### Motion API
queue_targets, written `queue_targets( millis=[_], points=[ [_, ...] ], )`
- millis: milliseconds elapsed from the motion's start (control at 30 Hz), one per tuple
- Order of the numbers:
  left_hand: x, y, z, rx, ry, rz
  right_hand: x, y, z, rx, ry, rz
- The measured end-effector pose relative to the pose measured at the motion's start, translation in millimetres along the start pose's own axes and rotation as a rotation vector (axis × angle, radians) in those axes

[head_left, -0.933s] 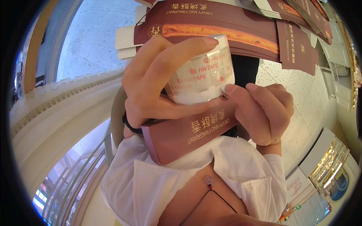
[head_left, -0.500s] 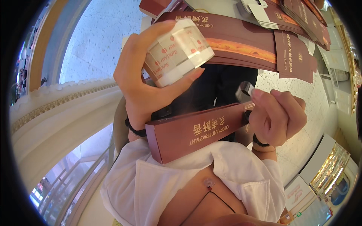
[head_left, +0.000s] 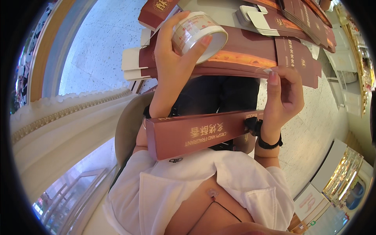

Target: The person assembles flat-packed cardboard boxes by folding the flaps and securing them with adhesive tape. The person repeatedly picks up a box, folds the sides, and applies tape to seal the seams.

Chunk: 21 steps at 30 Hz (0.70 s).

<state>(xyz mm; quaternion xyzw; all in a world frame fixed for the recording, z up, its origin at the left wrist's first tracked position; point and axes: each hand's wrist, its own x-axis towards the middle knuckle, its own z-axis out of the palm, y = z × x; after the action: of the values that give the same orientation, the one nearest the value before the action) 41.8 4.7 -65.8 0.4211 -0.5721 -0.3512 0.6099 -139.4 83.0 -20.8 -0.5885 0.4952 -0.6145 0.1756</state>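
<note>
My left hand point(head_left: 177, 65) is wrapped round a wide roll of clear tape with red print point(head_left: 197, 33), its open core now turned toward me. The fingers of my right hand point(head_left: 285, 93) pinch a short strip of clear tape point(head_left: 268, 71), apart from the roll. Between my forearms, in front of my chest, rests a long maroon carton point(head_left: 203, 132), folded into shape. Both hands are above a stack of flattened maroon cartons point(head_left: 246, 45) that carry an orange picture band.
More flattened cartons point(head_left: 303, 19) are piled at the far right, and white carton flaps point(head_left: 259, 20) stick out near them. A maroon box point(head_left: 158, 11) stands at the far left. White moulded trim point(head_left: 70, 113) runs along my left side. Dark trousers point(head_left: 219, 92) show under the carton.
Both hands have moved forward, away from my body, over the flattened cartons. The tape roll has tilted, showing its core. My right hand has turned, fingertips pointing left. The long carton has shifted slightly left.
</note>
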Motion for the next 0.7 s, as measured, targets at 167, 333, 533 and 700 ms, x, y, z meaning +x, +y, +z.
queue_targets(
  millis=[167,333,533,700],
  points=[
    [12,-30,19,-0.046,-0.002,-0.012,-1,5,-1,0.034,-0.044,0.064],
    [20,-59,19,0.193,0.039,0.091,0,5,3,0.050,-0.052,0.126],
    [-15,-25,-33,0.714,0.008,0.351,0,10,-4,0.174,-0.085,0.258],
    [-56,-37,-74,0.637,-0.114,0.128,3,19,-4,0.203,-0.072,0.310]
  ],
)
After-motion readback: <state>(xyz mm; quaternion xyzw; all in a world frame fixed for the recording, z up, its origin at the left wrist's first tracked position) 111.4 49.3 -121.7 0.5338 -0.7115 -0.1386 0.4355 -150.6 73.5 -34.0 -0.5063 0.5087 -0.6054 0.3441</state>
